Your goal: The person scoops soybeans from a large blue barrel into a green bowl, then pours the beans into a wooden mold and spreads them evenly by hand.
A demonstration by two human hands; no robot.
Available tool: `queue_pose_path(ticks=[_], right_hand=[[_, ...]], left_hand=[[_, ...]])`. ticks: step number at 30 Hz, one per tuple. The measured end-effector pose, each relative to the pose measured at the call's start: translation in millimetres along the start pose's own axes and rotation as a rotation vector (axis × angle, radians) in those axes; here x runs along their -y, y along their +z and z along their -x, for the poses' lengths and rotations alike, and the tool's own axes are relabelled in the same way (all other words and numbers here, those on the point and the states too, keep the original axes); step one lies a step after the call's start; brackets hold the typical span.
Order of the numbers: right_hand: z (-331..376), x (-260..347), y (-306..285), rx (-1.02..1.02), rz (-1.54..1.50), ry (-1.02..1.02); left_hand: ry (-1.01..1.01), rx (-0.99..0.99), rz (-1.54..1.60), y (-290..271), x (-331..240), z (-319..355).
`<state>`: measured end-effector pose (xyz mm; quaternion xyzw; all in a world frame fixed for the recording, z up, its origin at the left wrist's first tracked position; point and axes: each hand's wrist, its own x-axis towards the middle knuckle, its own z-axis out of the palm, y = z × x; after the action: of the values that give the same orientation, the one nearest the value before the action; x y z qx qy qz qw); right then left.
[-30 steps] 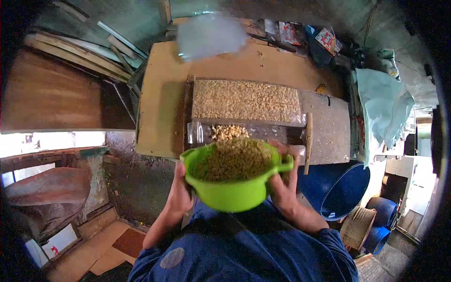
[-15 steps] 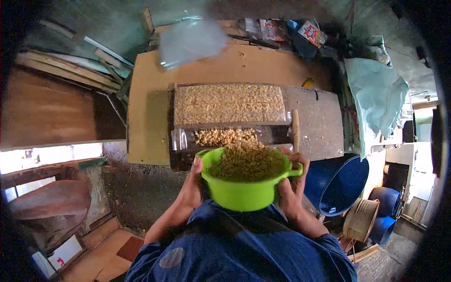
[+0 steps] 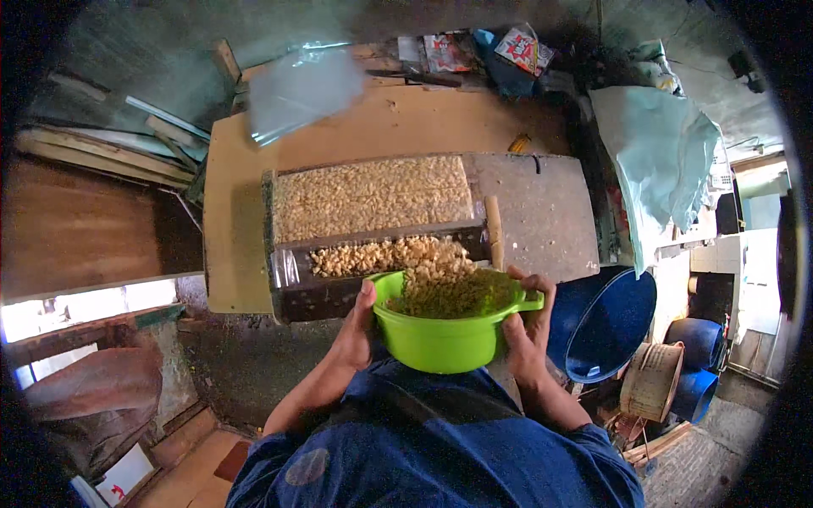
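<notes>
My left hand grips the left side of a lime-green plastic bowl, thumb on its rim. My right hand is closed round the bowl's right handle. The bowl is tipped away from me, and pale bean-like pieces spill over its far rim. They land on a loose row of the same pieces on clear plastic in a dark tray. Beyond that row lies a flat, packed slab under clear film. A wooden stick rests along the tray's right end.
The tray lies on a tan board table with a grey board at right. Clear plastic sheets lie at the far left. A blue barrel stands right of me, and pale sheeting hangs above it.
The bowl tilts further forward, and more pieces slide out onto the row, which has grown on its right. The table has shifted left in view.
</notes>
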<state>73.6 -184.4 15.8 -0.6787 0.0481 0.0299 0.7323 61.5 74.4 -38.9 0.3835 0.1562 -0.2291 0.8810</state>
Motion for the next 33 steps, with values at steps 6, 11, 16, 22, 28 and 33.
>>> queue_pose_path(ticks=[6,11,16,22,28,33], right_hand=[[-8.9,10.3,-11.4,-0.028,0.014,0.039],[-2.2,22.0,11.3,0.098,-0.123,-0.150],[-3.2,0.5,39.1,0.120,-0.075,0.016],[-10.6,15.9,69.9,0.249,0.001,0.086],[0.7,8.4,95.1,0.305,-0.139,-0.120],[5.7,-17.0,106.7,0.199,-0.020,0.086]], left_hand=[[-0.030,-0.030,0.123,22.9,-5.0,-11.4],[-0.004,-0.053,0.144,29.7,-13.4,24.5],[0.041,-0.177,0.079,-8.9,-19.8,43.1],[0.174,-0.183,0.186,-29.0,-34.1,67.6],[0.173,-0.203,0.093,-46.1,-42.2,78.5],[0.178,-0.394,0.079,-39.8,-62.1,89.3]])
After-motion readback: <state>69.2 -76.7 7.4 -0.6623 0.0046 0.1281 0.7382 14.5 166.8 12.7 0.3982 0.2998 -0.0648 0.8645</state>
